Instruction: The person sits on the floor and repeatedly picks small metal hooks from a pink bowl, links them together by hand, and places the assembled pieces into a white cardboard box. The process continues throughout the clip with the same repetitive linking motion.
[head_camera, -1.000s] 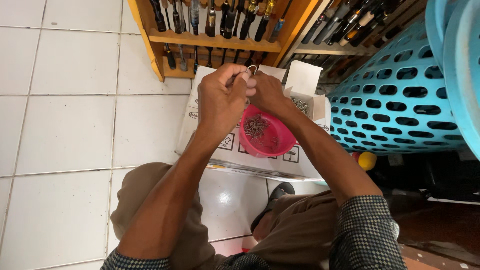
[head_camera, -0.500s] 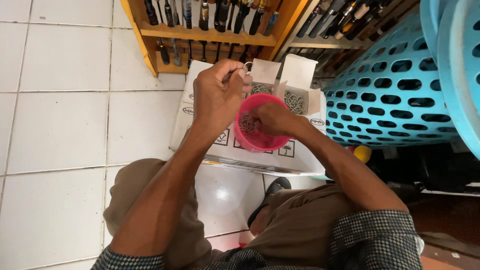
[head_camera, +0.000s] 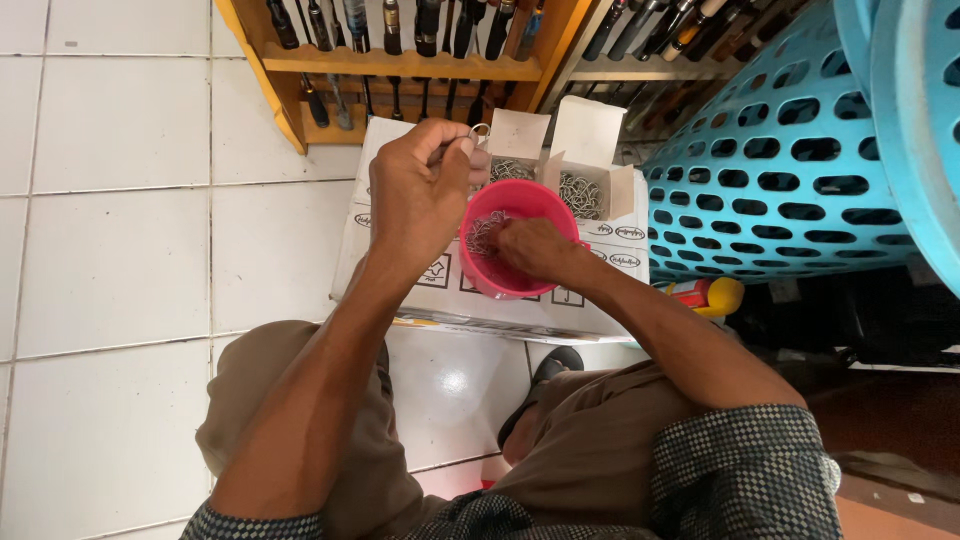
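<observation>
My left hand pinched a ring above the bowl; my right hand, nearer, dipped into the rings, its grasp hidden.

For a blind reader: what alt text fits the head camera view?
Right hand reaches into a pink bowl of small metal rings on a cardboard box; left hand pinches one ring above it.

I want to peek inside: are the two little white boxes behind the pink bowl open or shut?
Open. Both small white boxes have their lid flaps standing up, and small metal rings show inside them, behind the pink bowl.
</observation>
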